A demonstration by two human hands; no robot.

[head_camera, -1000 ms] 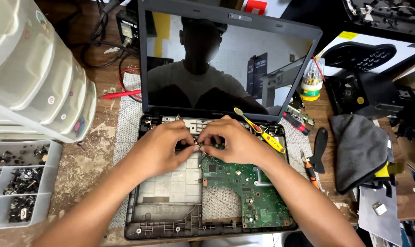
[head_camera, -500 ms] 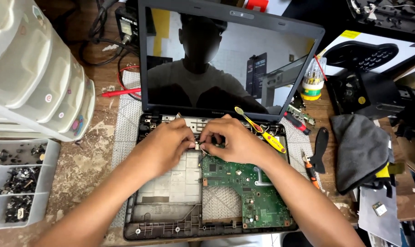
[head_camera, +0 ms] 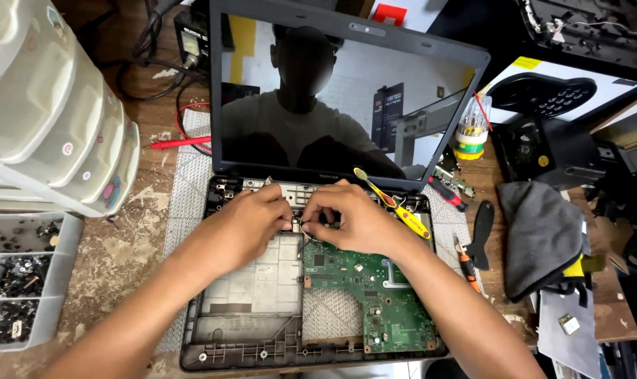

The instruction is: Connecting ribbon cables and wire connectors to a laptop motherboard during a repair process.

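Both hands together, left hand (head_camera: 252, 221), right hand (head_camera: 350, 217), pinching small part (head_camera: 295, 224) above green board (head_camera: 374, 295)

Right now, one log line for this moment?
left hand: pinching small part | right hand: same part | green circuit board: exposed | yellow screwdriver: on laptop base

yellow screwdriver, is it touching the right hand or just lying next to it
Cannot tell. In the head view the yellow screwdriver lies along the back edge of the right hand, with no plain gap or contact.
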